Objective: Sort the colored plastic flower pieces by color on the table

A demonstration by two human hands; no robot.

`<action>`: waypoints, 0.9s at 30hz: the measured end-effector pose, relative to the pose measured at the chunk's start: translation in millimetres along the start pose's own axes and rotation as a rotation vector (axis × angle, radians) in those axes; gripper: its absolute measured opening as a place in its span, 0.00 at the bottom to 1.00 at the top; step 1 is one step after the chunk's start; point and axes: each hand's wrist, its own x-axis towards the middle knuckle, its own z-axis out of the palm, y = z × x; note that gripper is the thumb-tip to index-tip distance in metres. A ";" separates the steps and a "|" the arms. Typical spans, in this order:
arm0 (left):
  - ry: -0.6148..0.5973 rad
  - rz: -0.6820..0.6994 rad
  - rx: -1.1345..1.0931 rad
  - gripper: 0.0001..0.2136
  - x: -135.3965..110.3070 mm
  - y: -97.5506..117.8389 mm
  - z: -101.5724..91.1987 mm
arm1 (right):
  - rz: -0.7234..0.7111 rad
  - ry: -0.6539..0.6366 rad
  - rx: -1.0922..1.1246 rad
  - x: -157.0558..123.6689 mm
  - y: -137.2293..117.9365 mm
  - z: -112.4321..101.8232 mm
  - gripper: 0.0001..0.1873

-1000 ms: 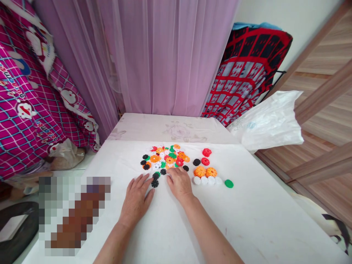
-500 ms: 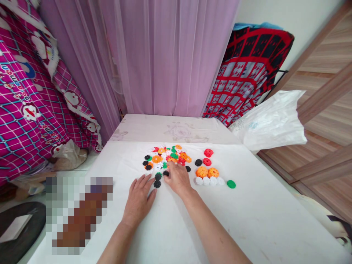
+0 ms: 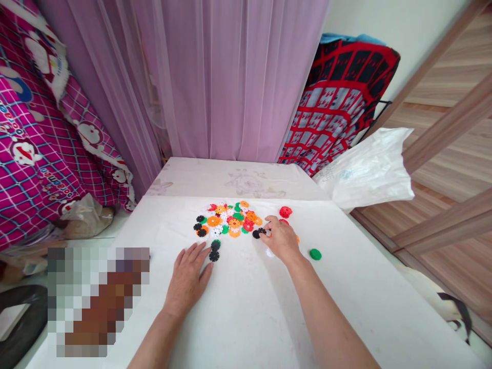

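My right hand (image 3: pixel 283 241) pinches a black plastic snowflake disc (image 3: pixel 262 231) between thumb and fingers. Another black disc (image 3: pixel 255 234) lies beside it on the table. Partly hidden behind this hand are red, orange and white discs. My left hand (image 3: pixel 187 277) lies flat on the white cloth, fingers spread, its fingertips close to a black disc (image 3: pixel 214 255). Just above that one is a dark disc with a green one (image 3: pixel 216 244) under its edge. Farther back spreads a mixed pile of orange, white, red, green and black discs (image 3: pixel 234 222).
A red stack (image 3: pixel 285 211) and a green disc (image 3: pixel 315 254) sit on the right of the white-covered table (image 3: pixel 246 318). Purple curtains (image 3: pixel 226 77) hang behind its far edge. A white plastic bag (image 3: pixel 369 171) stands at the right edge.
My right hand has moved right with a black disc, from beside the left hand's discs to near the sorted groups. My left hand has stayed in place; the view has shifted slightly.
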 end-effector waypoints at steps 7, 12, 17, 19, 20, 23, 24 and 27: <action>-0.006 0.001 0.013 0.19 -0.1 -0.9 1.2 | -0.014 -0.056 -0.056 0.2 -11.1 8.0 0.20; 0.004 0.006 -0.003 0.19 -0.4 -1.1 1.7 | -0.020 -0.071 -0.073 1.1 -8.0 7.6 0.20; 0.073 -0.003 -0.047 0.18 -0.3 -2.7 5.6 | -0.073 -0.041 -0.051 -7.2 -15.6 5.2 0.11; 0.122 -0.019 -0.077 0.18 -0.1 -4.4 8.0 | -0.126 -0.079 0.000 -13.7 -28.8 9.6 0.10; 0.148 -0.030 -0.097 0.17 0.1 -5.4 9.2 | -0.159 -0.106 0.031 -17.3 -37.5 13.1 0.10; 0.215 -0.066 -0.170 0.16 1.2 -8.4 11.8 | -0.245 -0.168 0.107 -28.0 -67.7 25.6 0.09; 0.229 -0.076 -0.192 0.16 1.7 -9.3 12.3 | -0.253 -0.176 0.117 -30.9 -78.0 29.3 0.08; 0.244 -0.095 -0.221 0.15 3.2 -10.8 12.4 | -0.198 -0.179 0.082 -36.3 -104.8 36.6 0.09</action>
